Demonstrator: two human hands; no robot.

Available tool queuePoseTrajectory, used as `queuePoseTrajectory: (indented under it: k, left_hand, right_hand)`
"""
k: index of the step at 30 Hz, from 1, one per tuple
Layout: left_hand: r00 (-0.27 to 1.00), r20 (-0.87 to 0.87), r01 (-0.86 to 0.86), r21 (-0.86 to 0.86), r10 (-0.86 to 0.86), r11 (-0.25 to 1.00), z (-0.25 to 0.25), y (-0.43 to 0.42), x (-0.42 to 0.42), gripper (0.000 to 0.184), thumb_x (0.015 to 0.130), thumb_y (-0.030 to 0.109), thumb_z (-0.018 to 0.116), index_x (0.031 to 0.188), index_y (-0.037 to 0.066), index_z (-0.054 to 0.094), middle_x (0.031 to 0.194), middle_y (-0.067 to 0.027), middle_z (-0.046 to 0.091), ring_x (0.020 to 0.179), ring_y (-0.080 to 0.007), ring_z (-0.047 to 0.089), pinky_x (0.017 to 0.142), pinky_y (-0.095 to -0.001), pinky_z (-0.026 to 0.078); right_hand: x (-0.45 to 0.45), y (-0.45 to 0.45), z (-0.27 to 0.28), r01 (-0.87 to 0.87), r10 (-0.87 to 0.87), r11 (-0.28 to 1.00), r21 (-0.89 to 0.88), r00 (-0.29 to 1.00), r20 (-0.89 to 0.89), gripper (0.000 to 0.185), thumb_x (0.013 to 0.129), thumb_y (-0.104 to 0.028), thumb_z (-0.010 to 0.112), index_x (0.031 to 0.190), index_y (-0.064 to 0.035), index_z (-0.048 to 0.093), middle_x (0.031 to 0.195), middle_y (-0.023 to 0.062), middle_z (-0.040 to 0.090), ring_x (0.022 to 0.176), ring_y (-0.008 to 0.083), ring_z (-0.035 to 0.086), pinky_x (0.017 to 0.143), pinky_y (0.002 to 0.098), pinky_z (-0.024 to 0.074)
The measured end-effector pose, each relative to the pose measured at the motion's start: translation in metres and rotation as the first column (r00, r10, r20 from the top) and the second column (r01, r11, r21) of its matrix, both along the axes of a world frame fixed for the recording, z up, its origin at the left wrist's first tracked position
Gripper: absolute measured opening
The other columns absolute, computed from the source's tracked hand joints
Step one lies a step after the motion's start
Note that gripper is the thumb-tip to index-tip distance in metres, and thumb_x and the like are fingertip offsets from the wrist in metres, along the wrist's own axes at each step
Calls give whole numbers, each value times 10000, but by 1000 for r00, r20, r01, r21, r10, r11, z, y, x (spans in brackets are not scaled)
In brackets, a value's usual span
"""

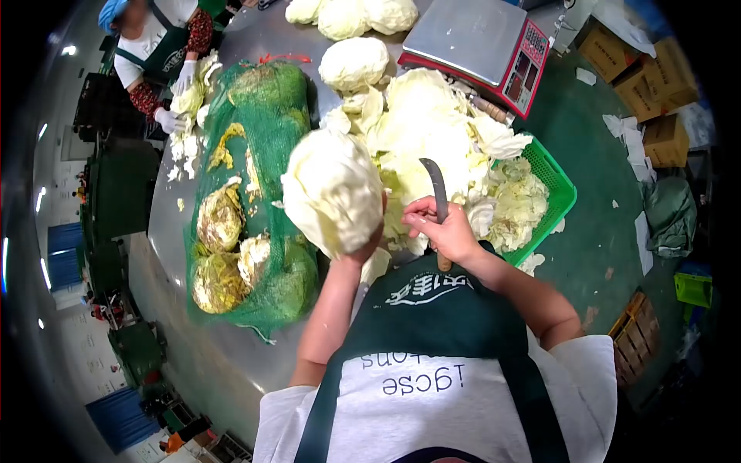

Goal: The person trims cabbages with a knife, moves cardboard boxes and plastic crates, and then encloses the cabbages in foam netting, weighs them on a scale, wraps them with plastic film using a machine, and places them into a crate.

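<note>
A large pale cabbage (332, 189) rests in my left hand (369, 245), whose fingers wrap its underside and right side and are partly hidden by it. My right hand (448, 230) is closed round a knife (438, 184) with a curved dark blade pointing up and a wooden handle end showing below the fist. The blade is apart from the cabbage. Beyond both hands lies a heap of loose cabbage leaves (424, 116). To the left, a green mesh sack (266, 177) holds green heads and several browned, yellowed cabbages (220, 220).
A red-edged weighing scale (467, 38) stands at the back right, with trimmed cabbages (353, 63) left of it. A green basket (562, 189) of leaves sits at the right. Across the metal table (170, 208), a gloved co-worker (158, 54) handles cabbage. Cardboard boxes (644, 77) stand on the floor.
</note>
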State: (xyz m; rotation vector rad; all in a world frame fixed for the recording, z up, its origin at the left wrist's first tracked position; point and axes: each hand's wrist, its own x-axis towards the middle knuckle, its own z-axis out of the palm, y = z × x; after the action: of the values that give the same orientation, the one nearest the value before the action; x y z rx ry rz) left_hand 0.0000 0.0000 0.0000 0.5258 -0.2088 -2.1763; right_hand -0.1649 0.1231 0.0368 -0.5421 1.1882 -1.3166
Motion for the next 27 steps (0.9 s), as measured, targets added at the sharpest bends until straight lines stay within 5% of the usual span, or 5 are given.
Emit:
queuePoseTrajectory:
  k: [13, 17, 21, 25, 27]
  left_hand:
    - [855, 507, 162, -56, -111, 985, 19, -300, -171, 711, 785, 648, 519, 1334, 210, 410, 1335, -47, 457, 1190, -280, 455, 946, -534, 377]
    - [564, 825, 86, -9, -41, 996, 6, -327, -164, 760, 768, 570, 631, 1290, 69, 398, 1269, -159, 467, 1125, -261, 480, 787, -479, 487]
    - [330, 763, 456, -644, 556, 614, -1, -240, -83, 711, 850, 383, 626, 1360, 4, 308, 1256, -178, 477, 1095, -253, 501, 911, -347, 424]
    - [-239, 879, 756, -98, 413, 647, -12, -104, -13, 962, 697, 332, 766, 1432, 67, 205, 1264, -244, 488, 1171, -334, 485, 968, -400, 396]
    - [-109, 869, 751, -245, 482, 613, -19, -81, 0, 1022, 654, 342, 792, 1439, 84, 190, 1245, -247, 496, 1148, -350, 494, 954, -407, 405]
  right_hand:
    - [-67, -21, -40, 321, -203, 917, 236, 886, -417, 266, 818, -97, 661, 1081, -79, 621, 743, 27, 589, 542, 72, 519, 503, 242, 414]
    - [-112, -52, -35, 353, -268, 933, -76, 536, -801, 432, 780, -137, 679, 1185, -56, 551, 1129, 122, 552, 722, 214, 571, 598, 295, 462]
    - [-148, -85, -61, 328, -145, 944, -40, 304, -942, 642, 748, -411, 694, 1255, -69, 499, 1227, 166, 535, 1073, 336, 556, 874, 389, 459]
    - [-147, -110, -52, 137, 287, 915, 379, 438, -852, 751, 687, -513, 695, 1292, -115, 495, 1176, 189, 582, 1044, 317, 588, 901, 363, 451]
    - [-139, -110, -61, 46, 310, 938, 343, 329, -892, 783, 666, -552, 687, 1300, -137, 493, 1142, 183, 604, 1034, 305, 593, 894, 360, 457]
